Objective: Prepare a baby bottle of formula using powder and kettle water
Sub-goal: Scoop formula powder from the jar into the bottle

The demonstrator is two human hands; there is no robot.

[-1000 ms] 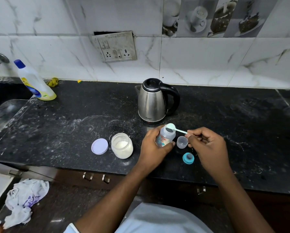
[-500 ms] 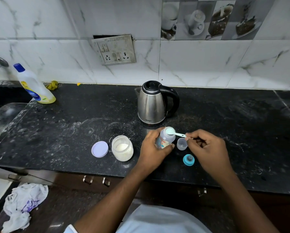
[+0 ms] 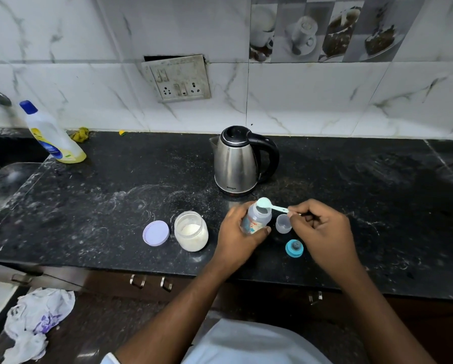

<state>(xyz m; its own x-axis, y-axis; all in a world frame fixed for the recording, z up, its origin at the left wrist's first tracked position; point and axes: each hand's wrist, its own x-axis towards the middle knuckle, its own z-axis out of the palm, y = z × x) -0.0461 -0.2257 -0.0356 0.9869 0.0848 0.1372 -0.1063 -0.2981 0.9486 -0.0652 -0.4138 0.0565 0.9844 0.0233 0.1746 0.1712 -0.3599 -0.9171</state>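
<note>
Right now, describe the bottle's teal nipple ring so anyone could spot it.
Start at the steel kettle on the black counter, then come toward the front edge. Right of the baby bottle, below the clear cap, lies the teal nipple ring, the only bright teal disc there.

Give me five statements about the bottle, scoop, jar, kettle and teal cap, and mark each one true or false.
1. The left hand grips the baby bottle. True.
2. The right hand holds the scoop over the powder jar. False: the scoop's bowl is at the mouth of the bottle.
3. The jar's lilac lid lies on the counter beside the jar. True.
4. The kettle is tipped and pouring. False: it stands upright behind the hands, untouched.
5. The teal cap is screwed onto the bottle. False: it lies on the counter.
</note>
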